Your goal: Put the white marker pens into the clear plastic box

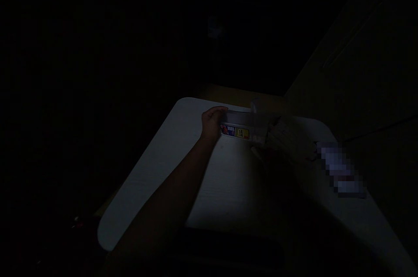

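Note:
My left hand [213, 121] grips the left end of a clear plastic box [238, 118], its fingers curled over the far edge. A colourful label [235, 131] in red, blue and yellow shows on the box's near side. A transparent flap or lid [256, 106] seems to stand up at its right end. My right hand [261, 155] is in deep shadow near that end, so its fingers are hardly visible. Beside it is a dim, pale bundle [289, 137] with a creased surface; its kind and whether my right hand holds it do not show.
The pale table [156, 163] has rounded corners. On its right side lies a blurred-out, bright rectangular object [342, 170]. A wall [369, 72] rises at the right, with a thin dark cable [382, 128] near it. Deep darkness covers the surroundings.

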Available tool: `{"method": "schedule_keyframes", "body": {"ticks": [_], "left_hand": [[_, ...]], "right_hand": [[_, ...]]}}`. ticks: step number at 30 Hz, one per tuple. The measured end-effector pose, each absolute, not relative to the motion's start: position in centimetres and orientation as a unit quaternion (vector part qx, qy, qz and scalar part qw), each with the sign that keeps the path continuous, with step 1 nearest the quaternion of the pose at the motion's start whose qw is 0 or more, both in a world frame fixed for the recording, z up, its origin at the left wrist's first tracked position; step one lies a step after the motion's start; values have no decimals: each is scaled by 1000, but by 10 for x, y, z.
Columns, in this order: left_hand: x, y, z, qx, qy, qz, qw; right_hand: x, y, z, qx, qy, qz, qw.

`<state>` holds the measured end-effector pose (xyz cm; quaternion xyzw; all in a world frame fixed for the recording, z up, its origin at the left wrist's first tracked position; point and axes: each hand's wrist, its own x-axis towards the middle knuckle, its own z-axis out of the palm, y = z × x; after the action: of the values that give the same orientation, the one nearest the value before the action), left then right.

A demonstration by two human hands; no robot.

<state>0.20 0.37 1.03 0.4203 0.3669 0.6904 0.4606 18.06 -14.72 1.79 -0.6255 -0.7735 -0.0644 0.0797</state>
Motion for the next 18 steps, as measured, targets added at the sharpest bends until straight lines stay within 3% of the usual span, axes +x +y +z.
{"method": "schedule_keyframes", "body": {"ticks": [11,18], "left_hand": [[2,4,10,416,364,692,464],[1,3,12,401,370,699,462]], "right_hand": [[189,-140,39,-625,-777,-37,69],[218,-131,52,-657,-746,-18,107]]}}
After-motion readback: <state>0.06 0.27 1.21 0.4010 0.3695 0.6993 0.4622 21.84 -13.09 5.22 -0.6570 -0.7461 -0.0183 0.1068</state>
